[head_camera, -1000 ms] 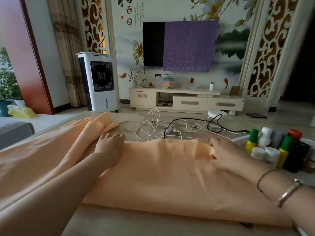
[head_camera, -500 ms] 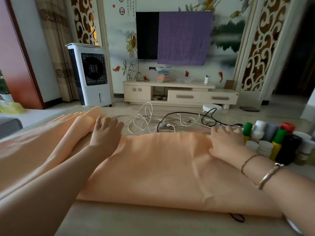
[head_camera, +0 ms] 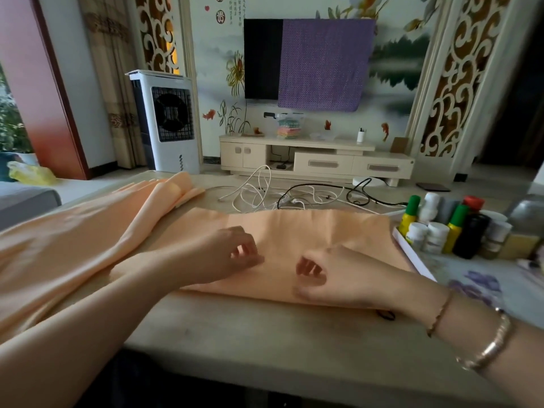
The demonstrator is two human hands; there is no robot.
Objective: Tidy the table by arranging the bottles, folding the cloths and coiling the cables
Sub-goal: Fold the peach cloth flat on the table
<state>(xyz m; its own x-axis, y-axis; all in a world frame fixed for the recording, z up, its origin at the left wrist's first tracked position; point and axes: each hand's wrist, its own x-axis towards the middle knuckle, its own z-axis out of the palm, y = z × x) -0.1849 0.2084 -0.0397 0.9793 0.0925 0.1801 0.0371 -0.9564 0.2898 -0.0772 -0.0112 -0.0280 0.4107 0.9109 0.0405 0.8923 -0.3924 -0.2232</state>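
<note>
I look across a living room with a wall-mounted television (head_camera: 262, 58) half covered by a purple cloth (head_camera: 325, 61), a white air cooler (head_camera: 166, 125) at ten o'clock, and a pale desk (head_camera: 235, 328) in front of me. A peach cloth (head_camera: 294, 234) lies folded across the middle of the desk and trails off towards eight o'clock. My left hand (head_camera: 223, 254) and right hand (head_camera: 338, 275) sit close together on the cloth near its front edge, fingers curled with tips down on the fabric; I cannot tell whether either one pinches it. At twelve o'clock, beyond the cloth, white and black cables (head_camera: 282, 192) lie tangled. At two o'clock the bottles (head_camera: 441, 228) stand grouped just beside the cloth's right edge.
</note>
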